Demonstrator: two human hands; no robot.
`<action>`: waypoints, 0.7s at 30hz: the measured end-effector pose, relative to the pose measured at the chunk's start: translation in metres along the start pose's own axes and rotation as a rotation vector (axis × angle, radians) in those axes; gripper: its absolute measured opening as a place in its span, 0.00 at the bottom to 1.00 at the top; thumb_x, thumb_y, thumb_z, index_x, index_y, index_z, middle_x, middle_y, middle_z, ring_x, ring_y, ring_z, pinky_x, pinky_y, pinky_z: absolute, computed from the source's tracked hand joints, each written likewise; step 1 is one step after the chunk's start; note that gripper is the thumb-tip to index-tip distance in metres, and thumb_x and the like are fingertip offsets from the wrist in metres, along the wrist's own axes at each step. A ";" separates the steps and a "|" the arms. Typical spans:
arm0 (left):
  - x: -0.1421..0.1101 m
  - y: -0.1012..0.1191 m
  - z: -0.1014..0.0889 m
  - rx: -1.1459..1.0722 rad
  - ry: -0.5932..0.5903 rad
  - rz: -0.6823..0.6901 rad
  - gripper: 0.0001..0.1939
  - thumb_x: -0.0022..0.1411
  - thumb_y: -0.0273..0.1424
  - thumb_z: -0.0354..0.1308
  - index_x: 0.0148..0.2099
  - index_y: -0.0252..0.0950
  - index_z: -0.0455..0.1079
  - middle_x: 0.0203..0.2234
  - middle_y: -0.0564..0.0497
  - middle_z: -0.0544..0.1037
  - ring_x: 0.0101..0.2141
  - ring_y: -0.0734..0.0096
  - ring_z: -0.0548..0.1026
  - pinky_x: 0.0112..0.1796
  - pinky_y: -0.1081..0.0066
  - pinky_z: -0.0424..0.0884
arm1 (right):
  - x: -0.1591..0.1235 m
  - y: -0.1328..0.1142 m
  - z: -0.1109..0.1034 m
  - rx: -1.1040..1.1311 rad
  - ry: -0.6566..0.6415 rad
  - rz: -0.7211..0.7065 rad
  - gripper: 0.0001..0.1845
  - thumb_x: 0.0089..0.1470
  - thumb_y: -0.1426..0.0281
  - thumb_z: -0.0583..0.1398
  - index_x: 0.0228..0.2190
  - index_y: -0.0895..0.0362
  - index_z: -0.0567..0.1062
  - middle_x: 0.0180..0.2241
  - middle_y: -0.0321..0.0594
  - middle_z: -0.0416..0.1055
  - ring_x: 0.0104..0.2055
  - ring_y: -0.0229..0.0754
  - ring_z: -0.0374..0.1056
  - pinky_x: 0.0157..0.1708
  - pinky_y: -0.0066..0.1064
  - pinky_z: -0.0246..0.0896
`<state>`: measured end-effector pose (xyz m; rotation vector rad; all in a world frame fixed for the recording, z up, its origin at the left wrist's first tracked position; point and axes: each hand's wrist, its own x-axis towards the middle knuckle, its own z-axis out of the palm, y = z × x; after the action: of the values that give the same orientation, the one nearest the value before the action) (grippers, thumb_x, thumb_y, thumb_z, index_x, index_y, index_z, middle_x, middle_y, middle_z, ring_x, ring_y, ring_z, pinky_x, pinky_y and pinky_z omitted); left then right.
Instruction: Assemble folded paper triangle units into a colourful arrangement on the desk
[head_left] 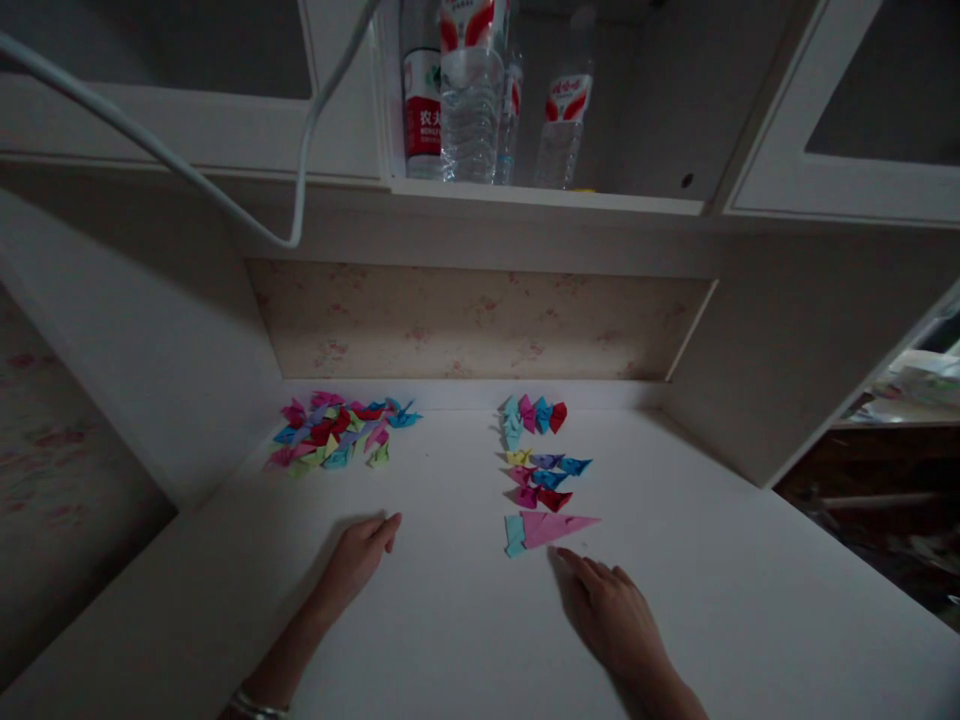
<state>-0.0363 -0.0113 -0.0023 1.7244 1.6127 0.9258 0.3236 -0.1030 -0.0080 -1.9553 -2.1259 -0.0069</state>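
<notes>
My left hand lies flat on the white desk with its fingers stretched out, holding nothing. My right hand also rests palm down, fingers extended, its fingertips just below a pink folded paper triangle with a light blue piece at its left end. Above that lie rows of small folded paper pieces in yellow, purple, blue, pink and red, and another row farther back. A loose pile of several colourful folded pieces sits at the back left, beyond my left hand.
A shelf above the desk holds water bottles. A white cable hangs across the upper left. Side panels wall in the desk on both sides. A darker area with papers lies at the far right.
</notes>
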 end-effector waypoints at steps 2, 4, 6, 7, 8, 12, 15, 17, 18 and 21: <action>0.017 -0.002 -0.009 0.151 0.020 0.013 0.26 0.61 0.51 0.40 0.21 0.38 0.59 0.14 0.58 0.62 0.20 0.72 0.64 0.26 0.74 0.59 | 0.000 0.000 0.002 -0.001 0.011 -0.014 0.20 0.59 0.70 0.48 0.49 0.49 0.72 0.43 0.43 0.77 0.40 0.46 0.74 0.43 0.37 0.60; 0.038 -0.002 -0.019 0.315 0.030 0.030 0.26 0.63 0.47 0.39 0.22 0.37 0.63 0.15 0.56 0.66 0.21 0.71 0.66 0.26 0.74 0.60 | 0.001 -0.001 0.003 0.009 0.024 -0.024 0.19 0.59 0.70 0.48 0.47 0.49 0.73 0.41 0.42 0.77 0.39 0.46 0.74 0.41 0.36 0.60; 0.063 0.000 -0.031 0.425 0.040 0.050 0.23 0.64 0.43 0.41 0.24 0.36 0.67 0.19 0.52 0.71 0.24 0.70 0.70 0.29 0.73 0.62 | 0.002 0.000 0.005 0.016 0.044 -0.027 0.18 0.59 0.70 0.49 0.46 0.49 0.73 0.41 0.41 0.78 0.38 0.45 0.74 0.41 0.36 0.60; 0.075 0.001 -0.036 0.464 0.049 0.055 0.22 0.64 0.40 0.42 0.25 0.36 0.68 0.23 0.50 0.74 0.28 0.68 0.72 0.32 0.73 0.63 | 0.002 0.000 0.006 0.017 0.055 -0.027 0.18 0.59 0.70 0.50 0.46 0.49 0.73 0.41 0.41 0.78 0.38 0.45 0.74 0.41 0.35 0.61; 0.087 0.002 -0.042 0.512 0.060 0.057 0.20 0.64 0.39 0.43 0.27 0.35 0.69 0.28 0.47 0.76 0.31 0.66 0.73 0.35 0.72 0.63 | 0.003 0.001 0.007 0.014 0.065 -0.028 0.18 0.59 0.70 0.50 0.46 0.48 0.73 0.41 0.40 0.78 0.37 0.45 0.74 0.40 0.35 0.61; 0.127 0.004 -0.057 0.694 0.072 0.045 0.16 0.65 0.34 0.44 0.38 0.34 0.72 0.43 0.40 0.75 0.42 0.60 0.73 0.42 0.66 0.65 | 0.004 0.005 0.013 0.013 0.088 -0.045 0.17 0.59 0.69 0.50 0.46 0.47 0.73 0.39 0.39 0.78 0.36 0.44 0.74 0.38 0.33 0.61; 0.147 0.002 -0.060 0.797 0.028 0.024 0.15 0.64 0.31 0.45 0.41 0.34 0.73 0.44 0.38 0.74 0.41 0.55 0.75 0.41 0.60 0.67 | 0.005 0.007 0.015 0.010 0.088 -0.056 0.16 0.58 0.69 0.51 0.45 0.48 0.73 0.38 0.40 0.78 0.35 0.44 0.74 0.37 0.32 0.60; 0.157 0.001 -0.059 0.845 -0.014 0.017 0.15 0.64 0.31 0.45 0.41 0.34 0.74 0.43 0.37 0.75 0.41 0.52 0.76 0.40 0.57 0.68 | 0.006 0.006 0.014 0.000 0.078 -0.056 0.16 0.59 0.70 0.51 0.45 0.49 0.73 0.37 0.40 0.78 0.35 0.44 0.74 0.37 0.32 0.60; 0.161 0.001 -0.058 0.863 -0.037 0.016 0.15 0.64 0.31 0.46 0.41 0.34 0.74 0.43 0.37 0.75 0.41 0.51 0.76 0.40 0.57 0.68 | 0.006 0.006 0.013 -0.005 0.074 -0.056 0.16 0.59 0.70 0.51 0.45 0.50 0.73 0.37 0.41 0.78 0.35 0.44 0.74 0.37 0.33 0.60; 0.172 0.000 -0.056 0.912 -0.098 0.003 0.13 0.64 0.32 0.49 0.41 0.34 0.74 0.41 0.38 0.77 0.41 0.51 0.76 0.40 0.58 0.69 | 0.007 0.005 0.011 -0.019 0.061 -0.060 0.16 0.59 0.70 0.50 0.45 0.50 0.73 0.37 0.42 0.79 0.35 0.45 0.74 0.38 0.33 0.60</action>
<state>-0.0785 0.1580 0.0458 2.2814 2.1308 0.0472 0.3261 -0.0938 -0.0185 -1.8767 -2.1518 -0.0969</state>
